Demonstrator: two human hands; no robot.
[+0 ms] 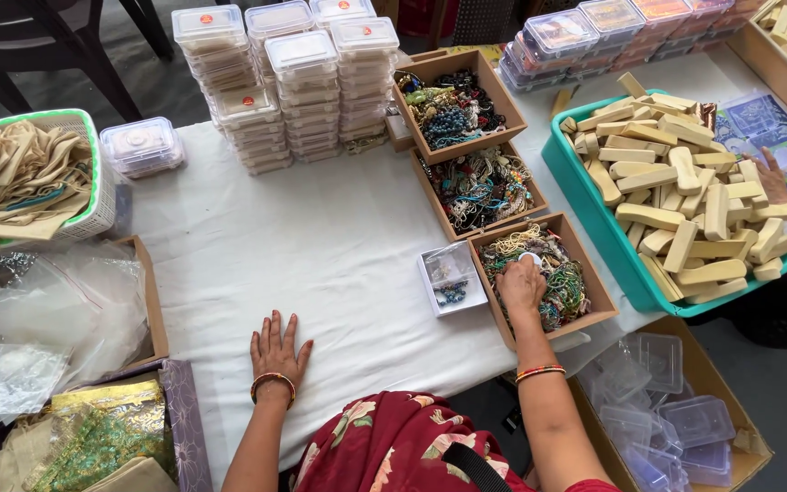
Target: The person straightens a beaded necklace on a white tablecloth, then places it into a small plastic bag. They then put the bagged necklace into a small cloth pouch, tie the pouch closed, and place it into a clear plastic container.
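Note:
My left hand (277,348) lies flat on the white tablecloth (321,246), fingers spread, holding nothing. My right hand (521,284) reaches into the nearest cardboard box of beaded strings (585,264), fingers curled down among the beads; what it grips is hidden. A small clear plastic box (451,278) with a few blue beads lies open just left of that hand. Bangles circle both wrists.
Two more cardboard boxes of beads (453,100) (480,187) sit behind. Stacks of clear lidded boxes (289,82) stand at the back. A teal tray of wooden pieces (594,228) is right, with another person's hand (771,178). A basket of cloth bags (93,182) and plastic bags (47,310) lie left.

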